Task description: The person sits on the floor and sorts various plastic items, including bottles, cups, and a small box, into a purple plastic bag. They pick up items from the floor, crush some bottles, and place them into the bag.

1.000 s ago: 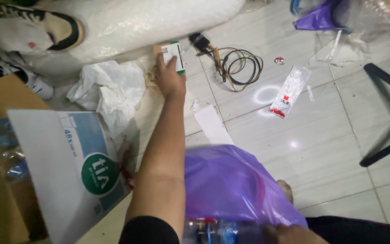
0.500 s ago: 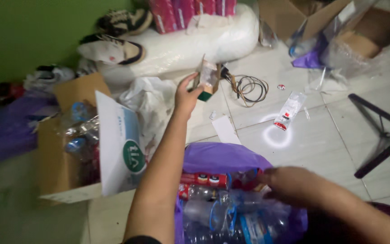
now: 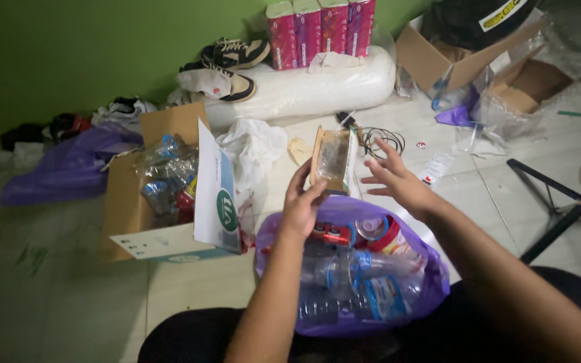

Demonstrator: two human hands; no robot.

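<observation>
Head view is showing the left hand [image 3: 302, 205] gripping a small brown cardboard carton with a clear window [image 3: 331, 160] just above the purple plastic bag of bottles [image 3: 354, 282], while the right hand [image 3: 393, 178], fingers spread and empty, is hovering at the carton's three o'clock, so a firm two-sided hold is looking wise.

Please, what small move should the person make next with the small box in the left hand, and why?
Probably lower the small brown cardboard box with a clear window into the open purple plastic bag. The left hand holds it directly above the bag's mouth, the bag already contains empty bottles and cans, and the right hand hovers open beside it, free to help.
</observation>
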